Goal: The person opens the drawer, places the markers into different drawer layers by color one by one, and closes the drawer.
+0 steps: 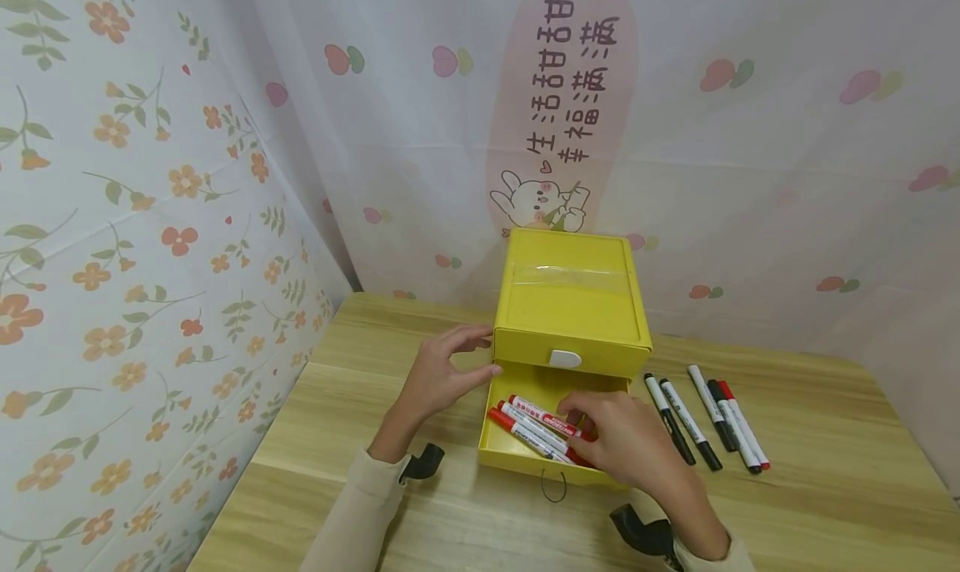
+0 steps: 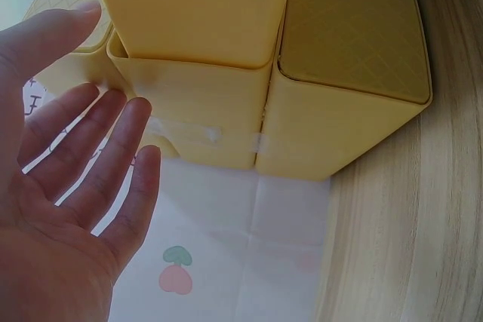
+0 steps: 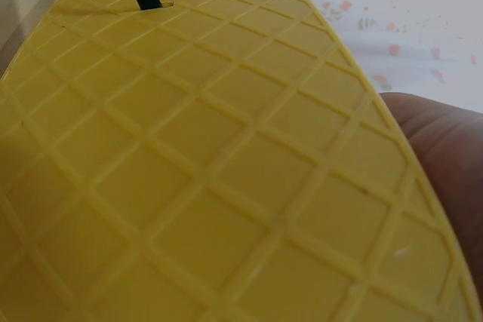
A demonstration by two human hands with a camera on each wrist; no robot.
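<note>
A yellow box (image 1: 573, 293) has its lower drawer (image 1: 555, 378) pulled out. Several red-and-white markers lie slanted in it. My right hand (image 1: 630, 439) reaches into the drawer, fingers bent, pinching the right end of the uppermost red-labelled marker (image 1: 540, 413); its fingertips are partly hidden. In the right wrist view the drawer's latticed front (image 3: 234, 164) fills most of the picture, and part of the right hand (image 3: 445, 156) shows behind its edge. My left hand (image 1: 450, 370) is at the box's left side, fingers loosely extended. The left wrist view shows that hand (image 2: 83, 164) holding nothing.
Right of the drawer, several markers lie on the wooden table (image 1: 360, 388), among them a red-capped marker (image 1: 744, 426) and a black-capped marker (image 1: 690, 422). A dark loop (image 1: 553, 487) hangs from the drawer front. A white handle (image 1: 566, 358) marks the upper drawer. Patterned cloth (image 1: 420, 180) stands behind.
</note>
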